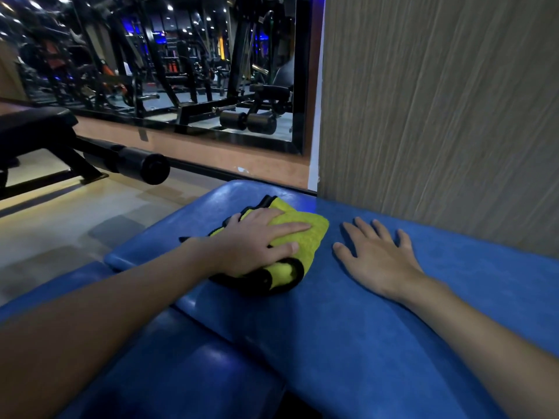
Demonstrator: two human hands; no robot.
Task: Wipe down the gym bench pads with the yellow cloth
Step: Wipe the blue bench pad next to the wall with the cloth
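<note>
**Near pad (pixel 181 373) under both arms, cloth (pixel 305 237) pressed on far pad (pixel 363 328)**

Both forearms are reaching across the blue near pad onto the blue far pad. The left hand (pixel 257 240) is pressing down on the folded yellow cloth, with its fingers lying straight and close together across the top and its thumb resting on the near side. The cloth is sitting towards the far pad's left end, its black trim bunching below the palm. The right hand (pixel 378 255) is lying palm down on the far pad just beside the cloth, apart from it, fingers spread. A wood-grain panel (pixel 438 101) is rising behind the far pad. A mirror (pixel 181 71) is showing gym machines to the panel's left, above a black bench (pixel 39 128).
</note>
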